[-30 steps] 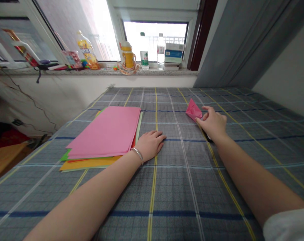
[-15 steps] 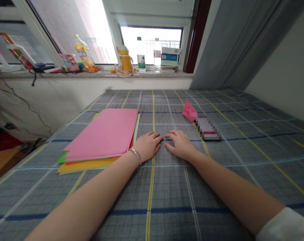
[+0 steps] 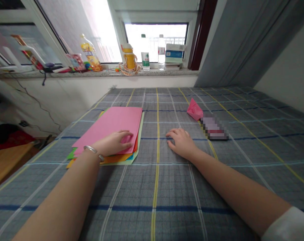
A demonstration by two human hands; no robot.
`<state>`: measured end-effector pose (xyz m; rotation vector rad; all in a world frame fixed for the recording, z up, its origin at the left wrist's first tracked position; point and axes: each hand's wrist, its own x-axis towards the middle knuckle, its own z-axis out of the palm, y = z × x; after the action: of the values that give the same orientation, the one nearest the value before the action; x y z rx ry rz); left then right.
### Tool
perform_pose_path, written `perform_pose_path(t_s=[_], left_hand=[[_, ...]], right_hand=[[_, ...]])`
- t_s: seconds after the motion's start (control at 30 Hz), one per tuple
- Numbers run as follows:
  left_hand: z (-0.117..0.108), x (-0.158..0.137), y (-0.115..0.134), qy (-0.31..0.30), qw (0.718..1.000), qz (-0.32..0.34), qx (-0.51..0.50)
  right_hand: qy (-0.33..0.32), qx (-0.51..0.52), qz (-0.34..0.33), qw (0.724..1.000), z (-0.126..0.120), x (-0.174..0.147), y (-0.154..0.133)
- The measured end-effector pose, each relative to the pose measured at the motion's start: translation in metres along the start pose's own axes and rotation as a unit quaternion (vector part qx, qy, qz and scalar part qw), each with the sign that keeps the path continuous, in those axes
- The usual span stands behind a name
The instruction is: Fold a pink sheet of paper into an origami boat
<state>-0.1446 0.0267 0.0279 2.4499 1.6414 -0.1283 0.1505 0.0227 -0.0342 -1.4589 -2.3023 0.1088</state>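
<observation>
My left hand (image 3: 114, 143), with a silver bangle at the wrist, is over the near right part of a stack of coloured paper (image 3: 116, 120). Its fingers are apart and hold nothing; whether they touch the top sheet I cannot tell. Pink paper lies uppermost, with green, orange and pale green edges sticking out below. On the plaid cloth (image 3: 139, 197) rests my right hand (image 3: 182, 143), fingers loosely spread and holding nothing. Beyond it sits a folded pink paper piece (image 3: 194, 109), right beside a blurred-out phone-like object (image 3: 214, 128).
A window sill (image 3: 104, 72) runs along the back. On it stand a juice bottle (image 3: 90, 53), a yellow cup (image 3: 128, 58), two clear bottles and a stack of boxes (image 3: 174, 53). A grey curtain (image 3: 232, 43) hangs at the right, and a wooden surface (image 3: 11, 160) is at the left.
My left hand has moved left from the cloth to over the paper stack. My right hand stays in place on the cloth. The whole view has shifted slightly.
</observation>
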Motion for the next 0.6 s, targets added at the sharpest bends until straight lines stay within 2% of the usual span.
perform_pose_path(t_s=[0.07, 0.17, 0.47, 0.6], left_hand=[[0.000, -0.005, -0.002, -0.031, 0.999, -0.001, -0.019], [0.000, -0.008, -0.005, -0.040, 0.998, -0.010, -0.041], [-0.003, -0.010, -0.007, -0.017, 0.999, -0.010, -0.040], [-0.004, -0.011, 0.003, 0.035, 0.999, 0.004, 0.007]], right_hand=[[0.000, -0.002, -0.001, 1.000, 0.000, 0.001, -0.001], [-0.003, -0.001, -0.007, 1.000, 0.000, 0.001, -0.001], [-0.002, 0.001, -0.006, 1.000, -0.001, -0.001, 0.000], [-0.003, 0.075, -0.013, 0.997, -0.006, 0.003, -0.013]])
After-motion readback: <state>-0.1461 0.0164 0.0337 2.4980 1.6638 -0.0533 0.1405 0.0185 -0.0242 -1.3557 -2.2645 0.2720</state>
